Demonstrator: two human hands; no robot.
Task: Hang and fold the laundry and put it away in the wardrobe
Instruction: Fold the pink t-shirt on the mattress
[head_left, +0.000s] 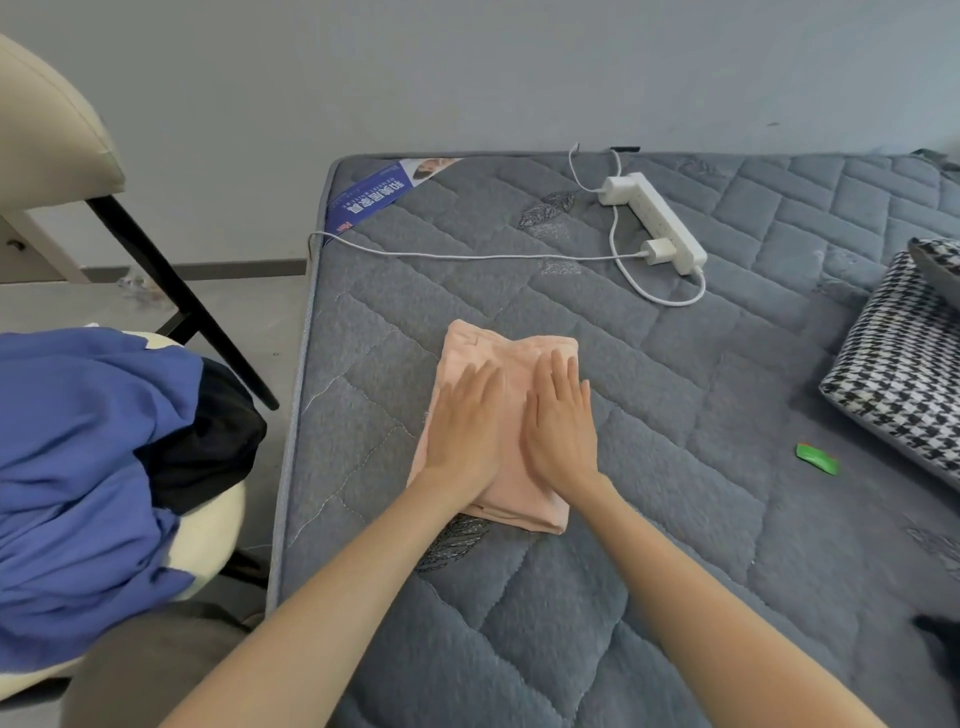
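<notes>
Grips two: left grip (462, 434), right grip (562, 431), both flat, fingers straight, pressing one folded peach garment (501, 344) on mattress (675, 467).

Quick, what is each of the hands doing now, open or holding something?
Left hand: open, fingers straight, pressing flat on the folded pink garment.
Right hand: open, fingers straight, pressing flat on the same garment.
</notes>
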